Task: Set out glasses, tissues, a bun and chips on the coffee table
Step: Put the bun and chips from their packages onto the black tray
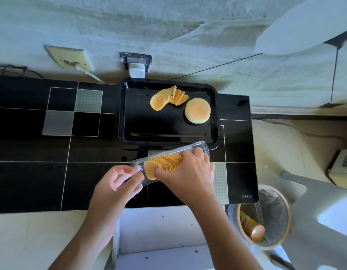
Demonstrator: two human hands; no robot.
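Observation:
A black tray (168,133) lies on the black coffee table (32,149) by the wall. On it sit a fanned row of chips (167,97) and a round pale bun (197,111). In front of the tray a clear plastic chip sleeve (202,147) lies tilted, with a stack of chips (163,163) inside. My left hand (118,181) pinches the sleeve's near left end. Fingers of my right hand (188,170) are closed over the chip stack in the sleeve. No glasses or tissues are in view.
A waste bin (266,217) with a discarded chip tube (250,226) stands at the table's right corner. Wall sockets with a white charger (137,72) sit behind the tray. A white stool (159,230) is below me, and a pale chair (315,217) is on the right.

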